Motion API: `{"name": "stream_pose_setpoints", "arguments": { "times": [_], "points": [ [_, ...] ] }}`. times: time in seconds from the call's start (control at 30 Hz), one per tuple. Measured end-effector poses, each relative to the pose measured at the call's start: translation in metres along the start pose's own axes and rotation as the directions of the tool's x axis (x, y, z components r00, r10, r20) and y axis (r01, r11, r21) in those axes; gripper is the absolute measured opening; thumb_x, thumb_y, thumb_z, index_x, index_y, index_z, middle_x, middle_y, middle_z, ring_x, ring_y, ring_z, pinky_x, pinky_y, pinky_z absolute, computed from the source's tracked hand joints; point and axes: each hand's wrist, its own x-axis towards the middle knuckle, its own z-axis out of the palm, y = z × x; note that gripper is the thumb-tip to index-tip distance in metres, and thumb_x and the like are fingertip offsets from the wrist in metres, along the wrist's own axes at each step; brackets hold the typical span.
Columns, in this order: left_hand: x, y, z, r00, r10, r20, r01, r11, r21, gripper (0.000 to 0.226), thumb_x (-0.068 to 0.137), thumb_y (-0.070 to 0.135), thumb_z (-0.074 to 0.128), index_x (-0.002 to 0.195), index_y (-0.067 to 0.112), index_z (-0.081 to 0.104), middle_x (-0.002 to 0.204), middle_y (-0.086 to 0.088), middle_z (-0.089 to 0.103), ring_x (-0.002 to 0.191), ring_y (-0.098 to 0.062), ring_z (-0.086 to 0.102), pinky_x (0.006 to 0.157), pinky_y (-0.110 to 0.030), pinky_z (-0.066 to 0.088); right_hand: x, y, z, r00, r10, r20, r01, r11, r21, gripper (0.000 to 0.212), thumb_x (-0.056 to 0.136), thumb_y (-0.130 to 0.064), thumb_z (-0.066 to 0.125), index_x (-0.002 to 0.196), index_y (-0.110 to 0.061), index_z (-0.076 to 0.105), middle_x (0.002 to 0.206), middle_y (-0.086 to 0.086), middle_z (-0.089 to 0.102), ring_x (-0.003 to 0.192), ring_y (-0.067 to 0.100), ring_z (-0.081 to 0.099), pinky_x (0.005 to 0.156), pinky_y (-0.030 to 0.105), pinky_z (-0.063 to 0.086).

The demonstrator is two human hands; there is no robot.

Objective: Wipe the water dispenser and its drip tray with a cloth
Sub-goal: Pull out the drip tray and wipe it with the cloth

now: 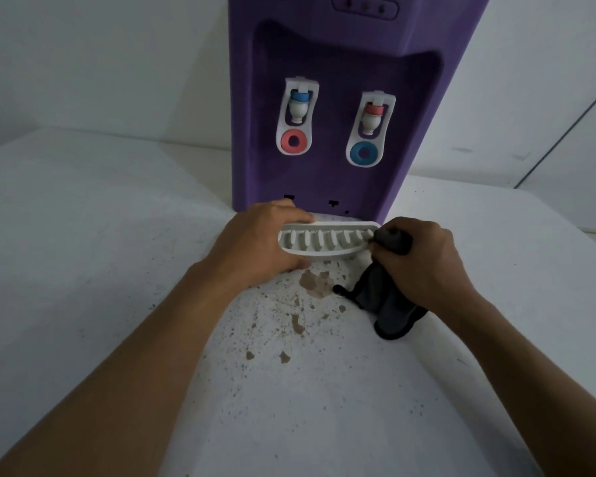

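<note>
Drip tray (326, 241) sits centre of frame, off the dispenser and tilted up w/ its slotted grille toward the camera, just in front of the purple water dispenser (327, 108), which fills upper centre. Left hand (258, 242) is clamped on the tray's left end — thumb at the lower edge, fingers over the top rim. Right hand (424, 259) is closed round a bunched dark cloth (389, 297), pressing a wad of it against the tray's right end; the rest of the cloth hangs to the white table (83, 218), lower right of centre.

Tray looks like thin moulded plastic: prob. light, stiff, a bit slick if wet, and the grille ribs could flex or pop out if squeezed mid-span. Best gripped by the end rims, as now. Cloth is soft and limp — needs bunching to push into the slots. Brown stains (310, 280) and specks lie on the table below the tray.
</note>
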Motion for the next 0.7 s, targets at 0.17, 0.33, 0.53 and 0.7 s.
{"name": "stream_pose_setpoints", "arguments": {
  "times": [0.17,0.33,0.53,0.7],
  "points": [
    [0.0,-0.002,0.001,1.0,0.008,-0.003,-0.008,1.0,0.0,0.068,0.067,0.042,0.097,0.129,0.03,0.072,0.111,0.019,0.067,0.095,-0.003,0.068,0.081,-0.04,0.061,-0.01,-0.017,0.01,0.967,-0.183,0.177,0.17,0.982,0.088,0.01,0.087,-0.028,0.081,0.093,-0.03,0.074,0.085,-0.021,0.069,0.081,-0.002,0.064,0.066,0.006,0.046],
    [0.0,-0.002,0.001,1.0,0.002,0.003,-0.002,1.0,-0.002,0.071,0.065,0.041,0.098,0.129,0.031,0.072,0.109,0.02,0.067,0.096,-0.002,0.068,0.083,-0.038,0.061,0.013,-0.006,-0.015,0.993,0.057,0.099,-0.067,0.993,0.097,0.005,0.081,-0.033,0.079,0.083,-0.032,0.074,0.079,-0.013,0.072,0.075,0.002,0.066,0.064,0.021,0.052],
    [0.001,0.0,0.001,1.0,0.025,-0.005,-0.025,0.999,0.027,0.07,0.064,0.038,0.099,0.129,0.031,0.073,0.108,0.019,0.067,0.094,-0.003,0.068,0.081,-0.039,0.061,0.052,0.0,-0.035,0.975,0.188,0.123,-0.191,0.982,0.011,0.017,0.078,-0.034,0.087,0.085,-0.026,0.073,0.079,-0.007,0.071,0.073,0.011,0.067,0.056,0.021,0.047],
    [0.001,0.003,0.0,0.999,0.041,-0.008,-0.04,0.999,0.025,0.067,0.065,0.038,0.098,0.127,0.03,0.074,0.109,0.018,0.068,0.094,-0.004,0.068,0.081,-0.039,0.06,0.063,-0.011,-0.026,0.976,0.107,0.187,-0.075,0.982,-0.173,0.026,0.075,-0.031,0.091,0.09,-0.024,0.071,0.085,-0.005,0.067,0.073,0.009,0.062,0.055,0.018,0.043]
  ]
}}
